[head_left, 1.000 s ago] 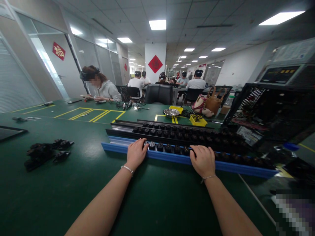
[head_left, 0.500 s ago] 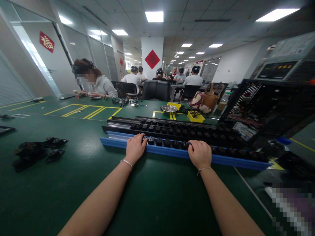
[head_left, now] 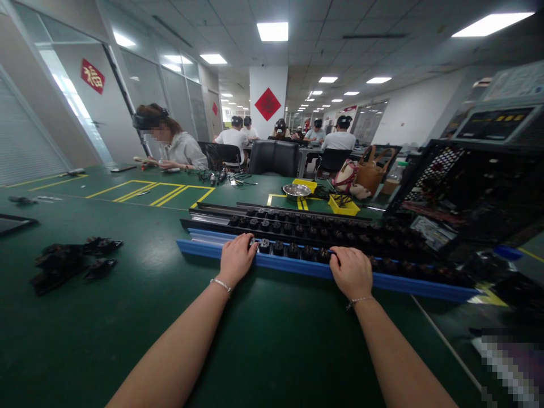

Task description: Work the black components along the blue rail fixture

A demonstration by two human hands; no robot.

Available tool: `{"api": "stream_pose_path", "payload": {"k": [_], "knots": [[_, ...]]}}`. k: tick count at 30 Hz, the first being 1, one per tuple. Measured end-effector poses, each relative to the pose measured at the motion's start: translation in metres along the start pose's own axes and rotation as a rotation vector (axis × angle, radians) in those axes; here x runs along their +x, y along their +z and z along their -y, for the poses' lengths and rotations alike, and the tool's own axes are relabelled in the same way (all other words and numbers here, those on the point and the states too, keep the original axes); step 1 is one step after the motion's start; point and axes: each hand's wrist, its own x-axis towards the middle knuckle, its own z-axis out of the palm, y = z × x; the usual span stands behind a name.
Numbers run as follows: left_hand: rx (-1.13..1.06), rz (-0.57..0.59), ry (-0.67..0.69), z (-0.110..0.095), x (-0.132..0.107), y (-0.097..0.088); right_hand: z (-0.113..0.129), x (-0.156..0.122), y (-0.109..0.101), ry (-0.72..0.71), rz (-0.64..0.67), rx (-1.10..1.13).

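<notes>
A long blue rail [head_left: 297,267] lies across the green table [head_left: 263,340], holding a row of several small black round parts [head_left: 293,250]. My left hand [head_left: 236,258] rests on the rail's left part, fingers curled over the first parts in the row. My right hand [head_left: 352,272] sits further right on the same rail, fingers bent over the parts there. What the fingertips grip is hidden. Behind the blue rail lie two black rails [head_left: 297,226] filled with more of the same parts.
A heap of black parts [head_left: 68,259] lies at the left. A black mesh crate [head_left: 471,192] stands at the right. Yellow bins [head_left: 342,205] and a metal bowl [head_left: 296,191] sit behind the rails. A seated person [head_left: 170,146] works at the far left, others further back.
Both hands stay on the blue rail in the same places. Only the camera view has shifted slightly.
</notes>
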Motion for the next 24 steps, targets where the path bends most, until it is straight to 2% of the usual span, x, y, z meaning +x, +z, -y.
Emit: {"api": "stream_pose_path", "payload": {"k": [10, 18, 24], "knots": [[-0.007, -0.017, -0.014, -0.0031, -0.0007, -0.0015, -0.0006, -0.0003, 0.0007, -0.009, -0.015, -0.002], [0.003, -0.05, -0.023, -0.0044, -0.0023, 0.003, -0.0017, 0.0007, 0.0001, -0.01, 0.021, 0.0], [0.016, -0.066, -0.088, 0.0047, -0.0001, 0.001, -0.0012, 0.0006, -0.0001, -0.005, 0.035, 0.017]]}}
